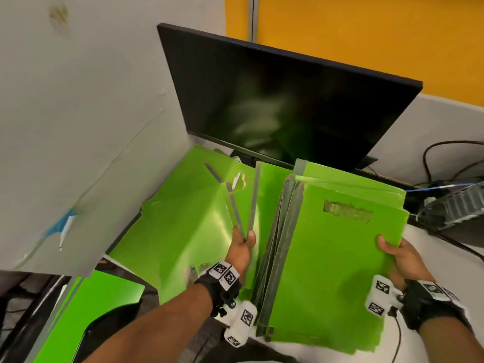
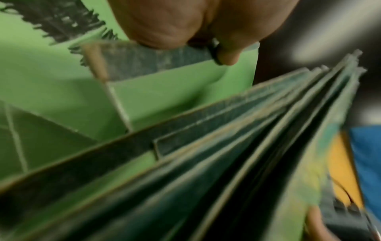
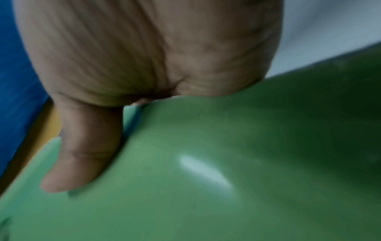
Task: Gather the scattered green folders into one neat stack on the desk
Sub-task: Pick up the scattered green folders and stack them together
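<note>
Black monitor (image 1: 285, 100) is the biggest item, screen dark, standing at the back of the white desk (image 1: 445, 247) against a grey partition (image 1: 78, 113) and yellow wall panel (image 1: 366, 35).

Green folders next: thick stack (image 1: 335, 258) with grey spines on its left side, lifted and tilted, lower edge near the desk front. Top cover has a scuffed grey patch near its far edge. Left of it, loose folders (image 1: 183, 218) lie fanned and overlapping on the desk corner below the monitor, spines splayed at different angles. One more folder (image 1: 104, 297) sits lower left, off beyond the desk edge; what it rests on I cannot tell.

Cables and a dark device (image 1: 450, 205) at the right, behind the stack.

Right hand (image 1: 400, 260) grips the stack's right edge, thumb (image 3: 82, 154) pressed flat on the top cover, fingers hidden underneath.

Left hand (image 1: 239, 252) pinches the near ends of two grey spine strips (image 1: 243, 203) of the loose folders, just beside the stack's spine side. Left wrist view is blurred but shows a fingertip (image 2: 226, 55) clamped on a grey strip.
</note>
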A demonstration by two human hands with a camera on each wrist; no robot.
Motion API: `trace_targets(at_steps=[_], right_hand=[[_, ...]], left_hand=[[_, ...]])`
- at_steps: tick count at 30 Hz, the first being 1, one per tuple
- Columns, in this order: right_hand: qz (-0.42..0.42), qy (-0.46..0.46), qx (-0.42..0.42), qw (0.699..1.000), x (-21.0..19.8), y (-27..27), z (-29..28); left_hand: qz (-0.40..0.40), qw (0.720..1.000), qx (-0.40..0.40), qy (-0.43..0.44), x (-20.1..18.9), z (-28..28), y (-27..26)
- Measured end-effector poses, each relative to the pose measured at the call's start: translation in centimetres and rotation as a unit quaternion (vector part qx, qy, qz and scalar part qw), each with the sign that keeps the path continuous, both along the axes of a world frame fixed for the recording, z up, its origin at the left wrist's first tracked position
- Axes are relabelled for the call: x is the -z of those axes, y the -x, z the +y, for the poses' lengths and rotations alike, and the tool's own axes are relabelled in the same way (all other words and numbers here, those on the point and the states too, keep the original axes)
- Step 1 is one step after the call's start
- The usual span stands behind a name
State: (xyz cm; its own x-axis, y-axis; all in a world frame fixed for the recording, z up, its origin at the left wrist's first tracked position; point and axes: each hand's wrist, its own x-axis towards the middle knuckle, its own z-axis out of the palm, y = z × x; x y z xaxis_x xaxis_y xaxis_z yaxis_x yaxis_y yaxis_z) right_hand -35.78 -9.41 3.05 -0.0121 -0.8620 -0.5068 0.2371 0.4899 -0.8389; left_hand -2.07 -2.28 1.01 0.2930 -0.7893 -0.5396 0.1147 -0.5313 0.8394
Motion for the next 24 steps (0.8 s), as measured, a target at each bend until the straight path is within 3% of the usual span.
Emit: trace_targets(at_steps=[3,9,14,19,24], right_hand=[[0.037,-0.047,-0.024,0.998,0.6,-0.5,-0.1],[0.061,-0.043,0.062,0.995,1.8,-1.9,0.8],[0.057,-0.034,0.081,0.994,2.3,-1.3,1.6],[0.021,-0.024,0.077,0.997,2.3,-0.8,1.7],[-0.015,-0.033,0.042,0.998,2.0,-1.2,2.2]], left_hand=[[0.038,0.999,0.018,0.009,-0.7,0.7,0.8],[0.105,0.994,0.039,-0.004,-2.1,1.3,1.7],[0.194,0.978,0.073,-0.027,-2.8,1.3,2.1],[0.163,0.977,0.135,-0.006,-5.0,-1.5,1.2],[0.122,0.975,0.158,0.1,-6.0,-5.1,0.9]])
